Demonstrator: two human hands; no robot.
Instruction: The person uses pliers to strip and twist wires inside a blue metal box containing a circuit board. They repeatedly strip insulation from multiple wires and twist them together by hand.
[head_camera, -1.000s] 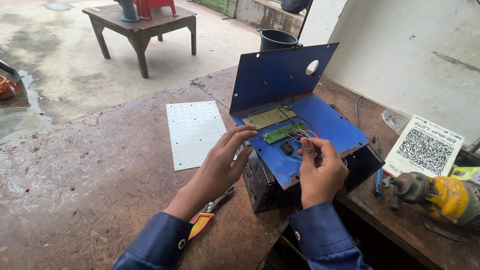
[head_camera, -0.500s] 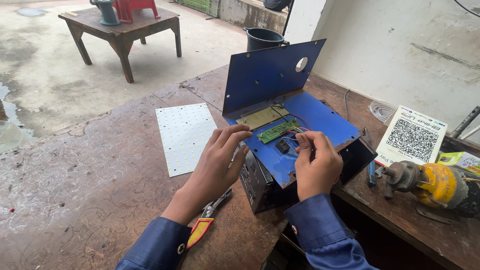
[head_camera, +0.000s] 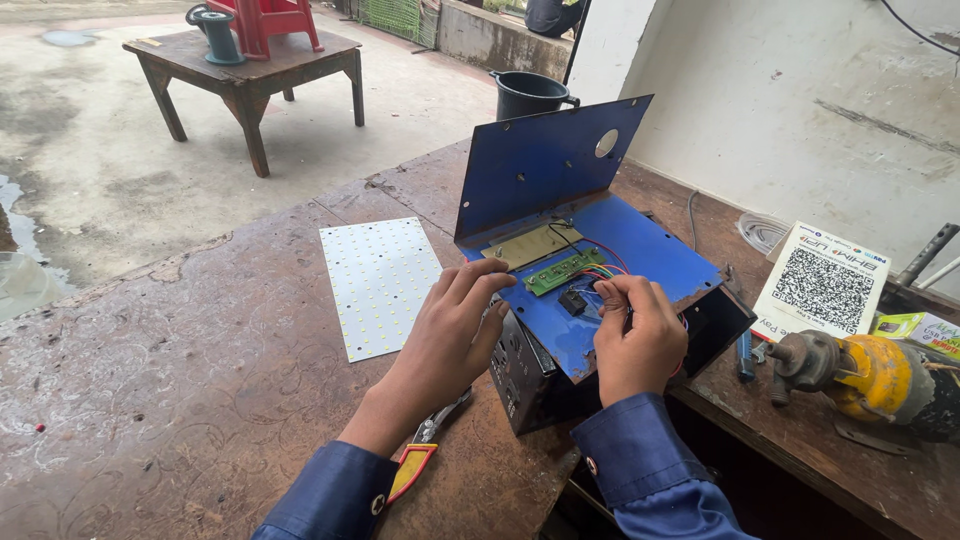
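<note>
Both hands flanked the green board (head_camera: 563, 271): left hand (head_camera: 452, 335) spread open on its lower-left end, right fingers (head_camera: 622, 300) pinched wires (head_camera: 598, 272) at frame centre.

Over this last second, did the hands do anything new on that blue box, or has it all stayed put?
Hardly anything changed. The right hand still pinches the coloured wires by the green circuit board, perhaps shifted slightly. The left hand stays braced on the edge of the blue metal panel. Nothing was picked up or let go. The white LED plate, pliers and yellow power tool lie as before; only the camera moved.
</note>
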